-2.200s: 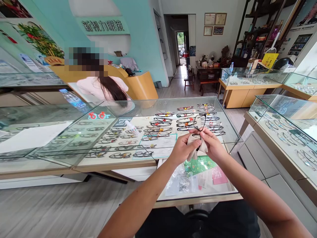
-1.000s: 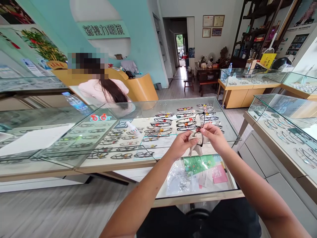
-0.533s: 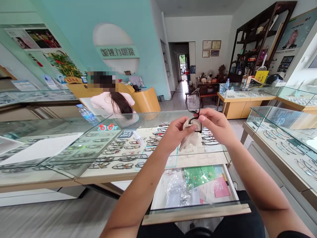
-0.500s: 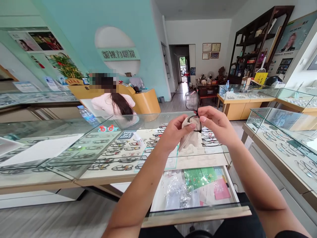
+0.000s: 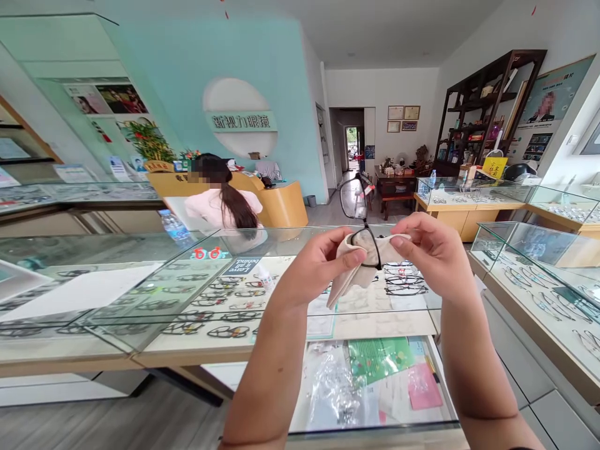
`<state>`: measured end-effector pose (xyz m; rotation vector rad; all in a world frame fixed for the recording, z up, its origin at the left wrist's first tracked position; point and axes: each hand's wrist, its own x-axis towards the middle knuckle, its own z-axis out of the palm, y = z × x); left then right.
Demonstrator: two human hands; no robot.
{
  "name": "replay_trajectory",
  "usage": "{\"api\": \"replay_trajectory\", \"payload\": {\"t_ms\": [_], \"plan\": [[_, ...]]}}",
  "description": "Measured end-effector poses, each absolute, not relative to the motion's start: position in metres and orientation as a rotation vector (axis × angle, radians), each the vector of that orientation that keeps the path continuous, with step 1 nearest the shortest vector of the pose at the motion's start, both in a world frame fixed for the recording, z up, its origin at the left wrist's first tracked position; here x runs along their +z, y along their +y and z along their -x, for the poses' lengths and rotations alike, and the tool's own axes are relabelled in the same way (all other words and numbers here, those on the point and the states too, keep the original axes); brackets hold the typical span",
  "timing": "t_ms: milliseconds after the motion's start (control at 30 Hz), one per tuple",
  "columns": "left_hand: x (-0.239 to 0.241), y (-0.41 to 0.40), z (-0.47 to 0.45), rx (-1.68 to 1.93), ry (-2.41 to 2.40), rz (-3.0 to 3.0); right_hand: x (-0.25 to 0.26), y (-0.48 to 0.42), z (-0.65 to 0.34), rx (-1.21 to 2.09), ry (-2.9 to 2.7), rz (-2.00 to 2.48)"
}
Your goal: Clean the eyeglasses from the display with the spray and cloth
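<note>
I hold a pair of black-framed glasses (image 5: pixel 355 203) up in front of me, one lens standing above my fingers. My left hand (image 5: pixel 313 265) pinches a beige cleaning cloth (image 5: pixel 349 275) around the lower lens. My right hand (image 5: pixel 434 250) is closed on the frame and the cloth's other edge. Both hands hover over the glass display counter (image 5: pixel 417 312) filled with rows of glasses.
An open drawer (image 5: pixel 375 381) below the counter holds plastic bags and green and pink papers. A person in a pink top (image 5: pixel 220 206) sits beyond the counter by a water bottle (image 5: pixel 173 225). More glass showcases (image 5: pixel 534 250) stand at right and left.
My hands rose with the glasses and cloth from just over the counter to chest height. My view tilted up, showing more of the room and ceiling.
</note>
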<state>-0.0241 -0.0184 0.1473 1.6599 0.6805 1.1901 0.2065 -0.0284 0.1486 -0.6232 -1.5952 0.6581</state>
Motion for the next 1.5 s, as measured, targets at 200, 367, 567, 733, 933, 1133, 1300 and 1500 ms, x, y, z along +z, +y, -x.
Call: {"api": "replay_trajectory", "payload": {"t_ms": [200,367,567,733,933,1133,1300,1500], "plan": [[0.146,-0.020,0.020,1.118,0.665,-1.653,0.143,-0.023,-0.202,0.774,-1.557,0.625],[0.144,-0.025,0.013,1.065,0.621,-1.681,0.139,-0.020,-0.190,1.039,-1.485,0.529],[0.139,-0.027,0.013,1.076,0.654,-1.675,0.135,-0.021,-0.181,1.213,-1.417,0.463],[0.138,-0.028,0.015,1.081,0.671,-1.751,0.132,-0.022,-0.176,1.244,-1.327,0.455],[0.141,-0.028,0.012,0.987,0.643,-1.837,0.129,-0.021,-0.171,1.284,-1.276,0.446],[0.141,-0.027,0.012,0.942,0.652,-1.820,0.126,-0.023,-0.161,1.315,-1.225,0.453],[0.138,-0.024,0.009,0.998,0.649,-1.745,0.125,-0.024,-0.157,1.348,-1.180,0.461],[0.135,-0.025,-0.002,1.224,0.621,-1.700,0.126,-0.025,-0.153,1.392,-1.096,0.397]]}}
